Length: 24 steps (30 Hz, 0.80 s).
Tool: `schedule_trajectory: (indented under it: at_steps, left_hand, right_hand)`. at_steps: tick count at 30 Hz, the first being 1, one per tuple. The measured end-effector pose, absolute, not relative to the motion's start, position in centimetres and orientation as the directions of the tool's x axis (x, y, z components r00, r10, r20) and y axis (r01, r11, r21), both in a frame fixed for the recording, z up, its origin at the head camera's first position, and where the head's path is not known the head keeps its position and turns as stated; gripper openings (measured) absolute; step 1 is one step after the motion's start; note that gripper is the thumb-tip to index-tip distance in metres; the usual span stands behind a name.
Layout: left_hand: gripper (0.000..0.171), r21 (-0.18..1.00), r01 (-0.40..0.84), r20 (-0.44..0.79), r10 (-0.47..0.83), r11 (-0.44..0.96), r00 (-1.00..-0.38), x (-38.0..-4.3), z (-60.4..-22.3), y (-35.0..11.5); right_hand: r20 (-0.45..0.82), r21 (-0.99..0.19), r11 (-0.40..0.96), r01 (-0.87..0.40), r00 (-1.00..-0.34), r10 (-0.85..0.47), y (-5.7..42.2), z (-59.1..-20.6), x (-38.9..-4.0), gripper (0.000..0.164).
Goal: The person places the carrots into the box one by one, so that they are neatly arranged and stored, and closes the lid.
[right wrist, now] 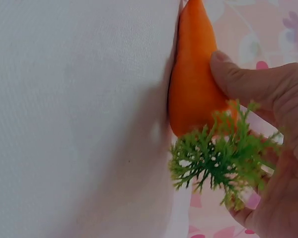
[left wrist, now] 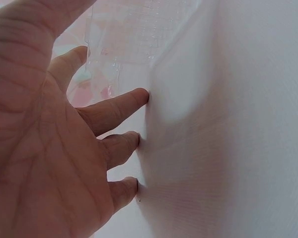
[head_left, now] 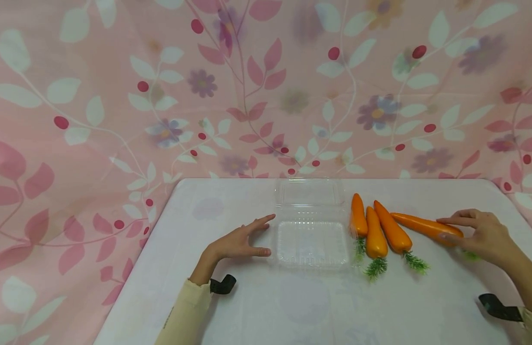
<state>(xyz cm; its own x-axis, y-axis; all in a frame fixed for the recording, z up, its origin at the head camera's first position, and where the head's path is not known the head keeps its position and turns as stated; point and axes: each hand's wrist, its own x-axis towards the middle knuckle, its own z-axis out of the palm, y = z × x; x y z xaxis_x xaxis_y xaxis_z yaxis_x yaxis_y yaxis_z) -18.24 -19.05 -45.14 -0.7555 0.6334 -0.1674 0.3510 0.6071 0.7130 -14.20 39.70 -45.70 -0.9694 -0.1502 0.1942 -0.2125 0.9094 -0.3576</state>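
Note:
A clear plastic box (head_left: pixel 312 244) lies with its hinged lid (head_left: pixel 310 192) opened toward the back. Just left of the box, my left hand (head_left: pixel 237 243) has its fingers spread; in the left wrist view its fingertips (left wrist: pixel 139 96) touch the white table. At the right, my right hand (head_left: pixel 486 237) grips the thick end of an orange carrot (head_left: pixel 421 226) that lies on the table. The right wrist view shows the thumb on the side of this carrot (right wrist: pixel 196 84), with green leafy tops (right wrist: pixel 213 158) in front of the palm.
Between the box and the right hand lie a left carrot (head_left: pixel 358 215), a middle carrot (head_left: pixel 375 237) and a right carrot (head_left: pixel 393 227), leafy ends toward me. The left one is against the box's right side. A pink floral curtain (head_left: pixel 257 86) hangs behind the table (head_left: pixel 248 306).

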Motion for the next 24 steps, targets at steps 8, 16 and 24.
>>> schedule_trajectory:
  at_steps: [8, 16, 24]
  left_hand:
    - [0.094, 0.713, 0.348, -0.172, 0.634, 0.608, -0.754, -18.23, -45.16, -19.08]
    - [0.094, 0.715, 0.348, -0.168, 0.632, 0.607, -0.757, -18.22, -45.24, -19.07]
    - [0.094, 0.718, 0.348, -0.164, 0.633, 0.602, -0.757, -18.25, -45.31, -19.05]
  right_hand:
    - [0.218, -0.327, 0.921, -0.21, -0.965, -0.143, 39.55, -45.54, -14.26, 0.043]
    - [0.248, -0.337, 0.916, -0.22, -0.959, -0.139, 39.56, -45.69, -14.17, 0.039]
    - [0.283, -0.346, 0.898, -0.27, -0.943, -0.175, 39.21, -45.57, -14.27, 0.039]
